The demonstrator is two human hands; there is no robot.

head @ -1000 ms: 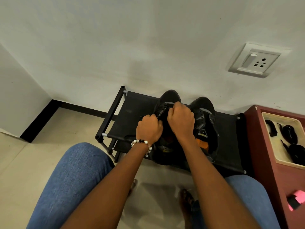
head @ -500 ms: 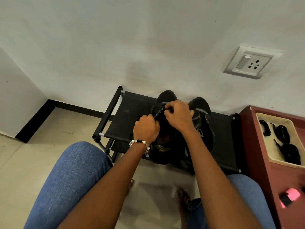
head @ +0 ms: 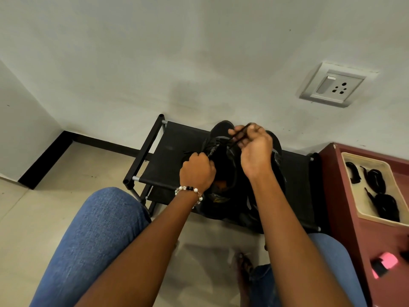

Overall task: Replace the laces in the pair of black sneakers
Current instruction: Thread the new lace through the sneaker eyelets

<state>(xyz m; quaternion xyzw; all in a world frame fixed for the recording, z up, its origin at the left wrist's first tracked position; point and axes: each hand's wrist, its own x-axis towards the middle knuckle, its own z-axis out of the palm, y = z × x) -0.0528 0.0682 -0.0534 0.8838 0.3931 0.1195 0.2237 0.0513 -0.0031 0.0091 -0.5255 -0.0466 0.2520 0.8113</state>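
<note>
Wall (head: 155, 52): seen across the upper frame; a socket plate (head: 332, 86) is mounted at upper right.
Floor (head: 44, 207): pale tiles are seen at lower left, edged by a black skirting.
Knees: blue jeans (head: 95, 240) are seen at lower left and lower right.
Rack (head: 174, 151): a black fabric shelf on a tube frame is set against the wall at frame centre.
Cabinet (head: 345, 218): a red unit is placed at the right edge, just beside the rack; a pink and black item is seen on it at lower right.
Tray (head: 358, 189): a cream tray is set on the cabinet; coiled black laces (head: 376, 177) are held in it.
Sneakers (head: 221, 127): the black pair is stood side by side on the rack at centre, toes to the wall, largely covered by the hands.
Right hand (head: 254, 149): a black lace (head: 240, 132) is pinched in curled fingers and drawn up taut from the left sneaker.
Left hand (head: 197, 171): clenched at the left sneaker's side; what is gripped cannot be told.
Bracelet (head: 189, 190): beads are worn on the left wrist.
</note>
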